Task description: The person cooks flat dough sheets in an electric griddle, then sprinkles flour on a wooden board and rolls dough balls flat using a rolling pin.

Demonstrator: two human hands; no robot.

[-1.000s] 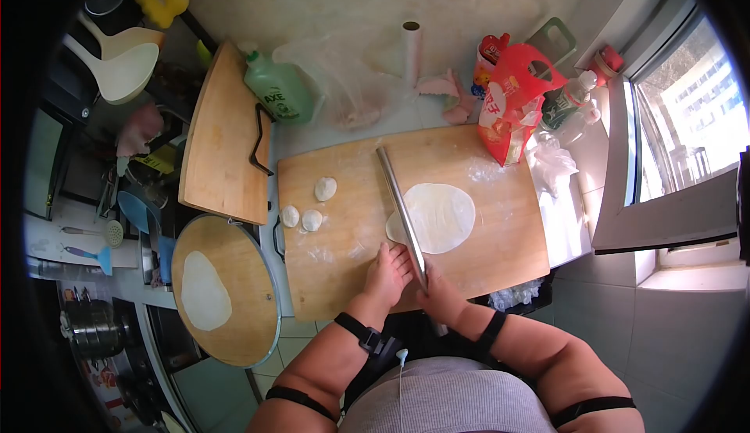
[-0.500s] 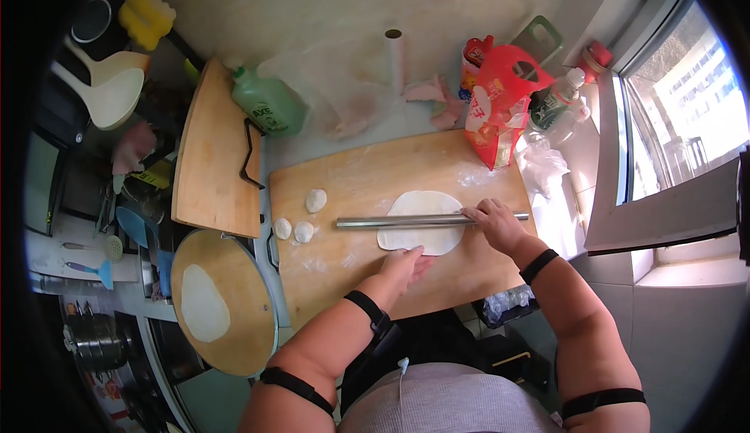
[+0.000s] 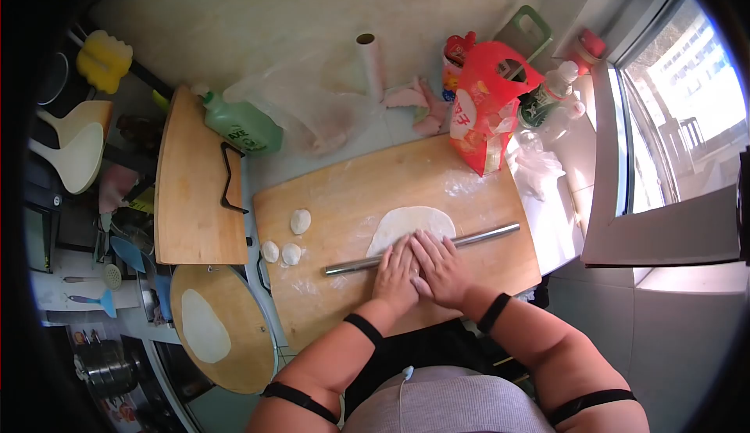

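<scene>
Both hands press side by side on the middle of a metal rolling pin, which lies slightly slanted over the near part of a flat white dough sheet. My left hand has its fingers stretched over the pin. Close against it, my right hand lies flat with fingers extended forward. The sheet rests on a floured wooden board. Three small dough balls sit on the board's left side.
A round board with another dough sheet is at the left. Beside it a wooden board stands upright. Behind are a green bottle, a cardboard-cored roll and a red bag. An open window is at the right.
The rolling pin has turned from lengthwise to crosswise over the dough, then tilted slightly. My right hand has moved from the pin's right end to its middle, and my left hand has come onto the pin.
</scene>
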